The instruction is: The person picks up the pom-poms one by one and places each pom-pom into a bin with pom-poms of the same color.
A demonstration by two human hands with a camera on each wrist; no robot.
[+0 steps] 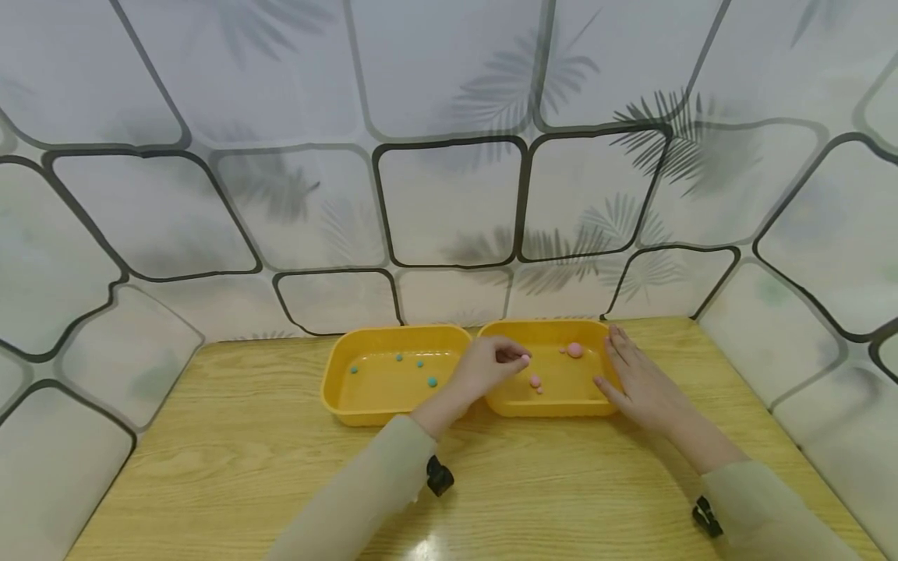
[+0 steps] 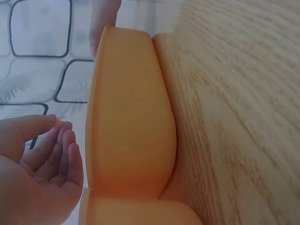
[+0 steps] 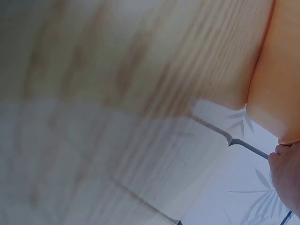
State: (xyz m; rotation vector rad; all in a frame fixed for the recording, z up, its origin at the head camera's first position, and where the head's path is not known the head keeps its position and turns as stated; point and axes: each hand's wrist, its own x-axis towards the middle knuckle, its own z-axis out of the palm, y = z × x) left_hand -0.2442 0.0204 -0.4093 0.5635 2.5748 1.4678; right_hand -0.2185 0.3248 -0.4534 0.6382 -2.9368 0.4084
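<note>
Two yellow trays stand side by side on the wooden table. Over the left edge of the right tray [image 1: 561, 408], my left hand [image 1: 486, 365] pinches a small pink ball [image 1: 525, 358] between thumb and fingertips. The left wrist view shows the same hand [image 2: 42, 173] beside the tray wall [image 2: 131, 108]. Inside the right tray lie a larger pink ball [image 1: 574, 350] and several smaller ones, such as the pink ball [image 1: 535, 381] near its front. My right hand [image 1: 645, 387] rests with straight fingers on that tray's right rim.
The left tray [image 1: 396, 411] holds several small teal balls, one a teal ball [image 1: 432, 382] near its right end. Bare wooden table [image 1: 519, 475] lies in front of the trays. A patterned wall covering [image 1: 449, 202] rises behind and at both sides.
</note>
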